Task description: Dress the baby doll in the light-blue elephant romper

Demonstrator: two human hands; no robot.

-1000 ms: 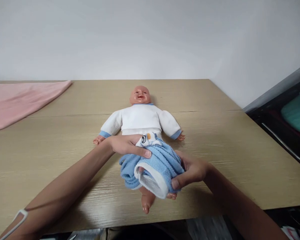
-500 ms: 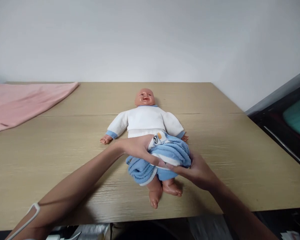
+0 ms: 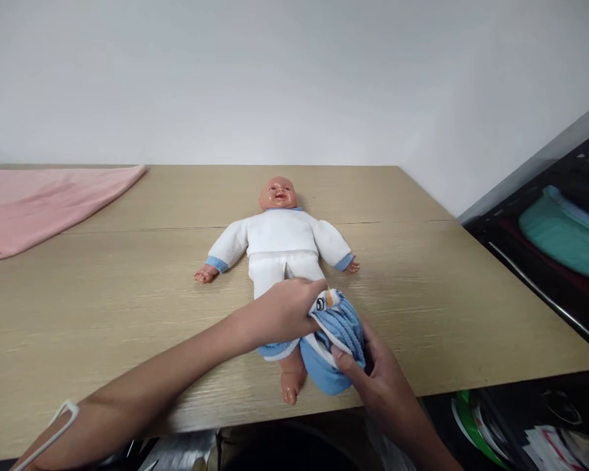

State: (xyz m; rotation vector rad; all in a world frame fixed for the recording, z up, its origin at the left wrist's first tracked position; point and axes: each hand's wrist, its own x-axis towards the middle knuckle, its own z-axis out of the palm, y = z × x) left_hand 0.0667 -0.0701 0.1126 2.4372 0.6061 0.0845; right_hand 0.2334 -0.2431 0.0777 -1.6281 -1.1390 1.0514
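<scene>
Trousers [image 3: 344,327] of blue terry sit bunched round the lower legs of the doll [image 3: 281,235]. The doll lies on its back near the middle of the table [image 3: 103,294], head far, feet near. The left hand [image 3: 285,313] rests over the thighs, its grip closed on the gathered upper edge of the trousers, by the small printed patch. The right hand [image 3: 373,373] comes in from the near right, its grip clamped on the thick blue roll. One bare foot [image 3: 291,384] shows close to the near edge of the table; the other is hidden inside the cloth.

The roll looks lopsided, fuller on the right than on the left, so working both sides evenly would likely stop it from jamming. Each grip is best kept on cloth alone, not pinching the leg beneath. The hidden foot is the likely snag, since toes could catch in the white lining, and feeling for them through the fabric seems wise. The white suit [image 3: 285,268] underneath may drag along with the terry, so a flat palm on it should hold it smooth. With the feet so near the edge, a light downward press should stop the doll sliding. A pink cloth [image 3: 39,203] lies well apart at the far left.
</scene>
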